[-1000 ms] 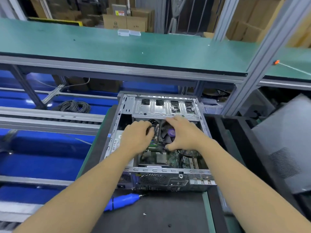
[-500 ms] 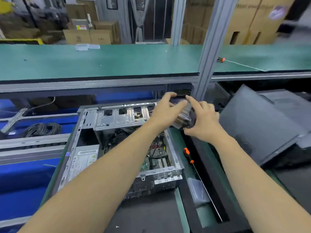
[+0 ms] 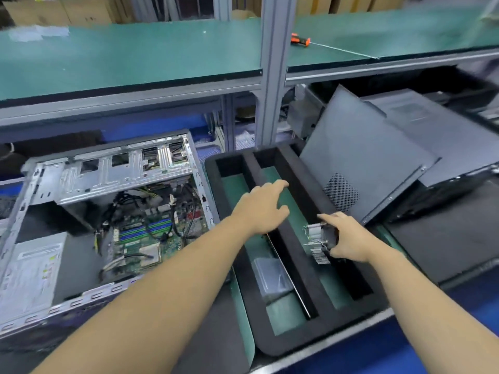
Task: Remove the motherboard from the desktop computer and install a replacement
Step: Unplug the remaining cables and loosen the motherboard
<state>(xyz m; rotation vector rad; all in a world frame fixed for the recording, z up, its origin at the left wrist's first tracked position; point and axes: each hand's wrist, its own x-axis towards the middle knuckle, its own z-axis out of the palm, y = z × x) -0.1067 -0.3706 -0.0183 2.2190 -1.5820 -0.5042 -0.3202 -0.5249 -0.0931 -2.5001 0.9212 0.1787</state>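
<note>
The open desktop case (image 3: 113, 168) lies on its side at the left, with the green motherboard (image 3: 140, 238) and its cables showing inside. To its right sits a black foam tray (image 3: 297, 184) with long compartments. My right hand (image 3: 348, 238) grips the CPU cooler (image 3: 321, 238), a finned heatsink with a fan, low over the tray's right compartment. My left hand (image 3: 262, 206) hovers with relaxed fingers above the tray's middle divider and holds nothing.
A clear plastic bag (image 3: 270, 276) and a long screwdriver shaft (image 3: 289, 276) lie in the tray's left compartment. A grey side panel (image 3: 364, 168) leans against another black case (image 3: 437, 136) at right. An orange-handled screwdriver (image 3: 299, 40) rests on the green upper shelf (image 3: 135, 58).
Both hands lifted the cooler out of the case and carried it right. My left hand has let go; my right hand has lowered the cooler to the foam tray.
</note>
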